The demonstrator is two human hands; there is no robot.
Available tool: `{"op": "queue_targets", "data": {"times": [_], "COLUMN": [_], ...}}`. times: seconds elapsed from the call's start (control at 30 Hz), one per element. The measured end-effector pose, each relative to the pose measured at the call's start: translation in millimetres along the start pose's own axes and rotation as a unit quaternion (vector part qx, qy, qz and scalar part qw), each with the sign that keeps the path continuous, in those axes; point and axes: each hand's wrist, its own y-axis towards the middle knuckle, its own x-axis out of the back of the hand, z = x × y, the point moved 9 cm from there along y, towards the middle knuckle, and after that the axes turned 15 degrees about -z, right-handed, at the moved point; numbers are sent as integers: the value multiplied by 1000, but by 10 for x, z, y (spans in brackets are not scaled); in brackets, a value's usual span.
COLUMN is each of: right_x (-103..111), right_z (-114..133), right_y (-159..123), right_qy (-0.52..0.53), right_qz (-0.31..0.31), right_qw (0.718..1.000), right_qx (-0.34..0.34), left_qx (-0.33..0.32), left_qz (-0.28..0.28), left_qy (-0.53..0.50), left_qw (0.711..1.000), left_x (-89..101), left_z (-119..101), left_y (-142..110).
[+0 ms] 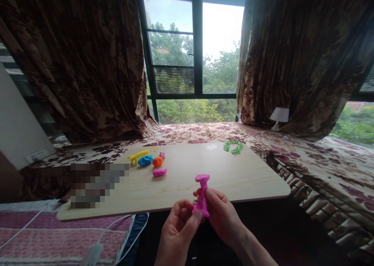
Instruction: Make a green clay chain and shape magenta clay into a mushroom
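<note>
A piece of bright pink modelling clay [202, 194] is held upright between both hands, just over the front edge of the table. It has a narrow middle, a flat flared top and a wider bottom. My left hand [181, 227] pinches its lower end with thumb and fingers. Around its middle, from the right side, the fingers of my right hand [223, 215] are closed. On the table lie a pink clay roll [159, 172], an orange clay ball [157, 162], a blue clay lump [145, 161] and a yellow clay figure [138, 156].
The pale wooden table [239, 176] has rounded corners. A green openwork ring [233, 147] and a white paper piece [212, 147] lie toward its back. A small lamp [279, 116] stands on the right ledge. White cables and a power strip [94, 254] lie at lower left.
</note>
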Motion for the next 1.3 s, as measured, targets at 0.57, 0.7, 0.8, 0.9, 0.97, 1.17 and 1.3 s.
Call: {"op": "queue_targets", "data": {"times": [0.57, 0.7, 0.8, 0.9, 0.97, 1.17, 1.3], "right_x": [-71, -24, -38, -80, -107, -89, -15], "right_z": [87, 16, -15, 7, 17, 8, 64], "right_y": [-76, -58, -78, -106, -118, -117, -86], "right_qy": [-61, -14, -26, -13, 17, 23, -69], "right_qz": [60, 47, 62, 79, 85, 62, 65], "right_qw": [995, 998, 998, 997, 996, 998, 995], "right_qx": [49, 28, 8, -3, -16, -22, -22], "left_qx": [-314, -254, -204, -164, -135, -63, -44], "left_qz": [-7, 2, 12, 12, 8, 47, 70], "left_qy": [179, 155, 147, 130, 118, 68, 92], "left_qw": [932, 955, 968, 978, 984, 995, 992], "left_x": [-49, -53, -27, 13, 28, -20, 32], "left_z": [-521, -490, -438, -372, -312, -167, -212], "left_y": [-220, -188, -121, -64, -47, -66, 47]}}
